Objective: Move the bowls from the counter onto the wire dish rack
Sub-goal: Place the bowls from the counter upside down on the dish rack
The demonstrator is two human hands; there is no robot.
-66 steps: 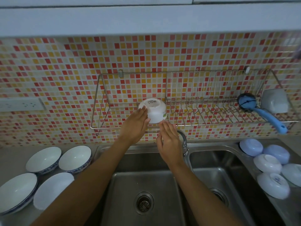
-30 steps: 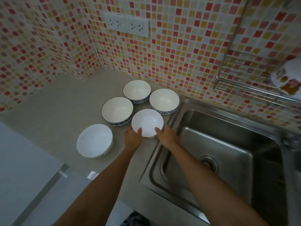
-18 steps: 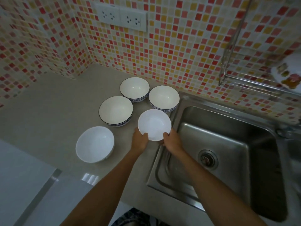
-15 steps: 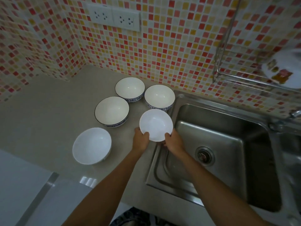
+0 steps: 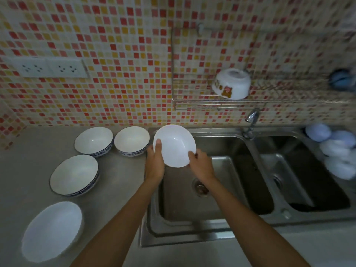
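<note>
Plain white bowl (image 5: 174,145) was held up over the left edge of the sink (image 5: 202,189), tilted toward the camera, clear of the counter (image 5: 28,170). Left hand (image 5: 155,164) had its grip closed on the bowl's left rim, thumb over the lip; right hand (image 5: 201,166) pinched the lower right rim, fingers mostly hidden behind. Wire dish rack (image 5: 250,101) hung on the tiled wall above and to the right, one printed bowl (image 5: 231,85) upside down on it.

Risks, as judged: both holds were on the rim only, so a glazed or wet edge could slip and drop the bowl into the steel basin and chip it. The faucet (image 5: 251,120) stood between bowl and rack, so a low lift could clip it. Placing too close could knock the printed bowl. Rack front rail looked low; a bowl set half on could roll off.

Four bowls remained on the counter: two blue-patterned ones (image 5: 113,141), a larger blue-rimmed one (image 5: 74,174), a plain white one (image 5: 52,231). Right side blurred.
</note>
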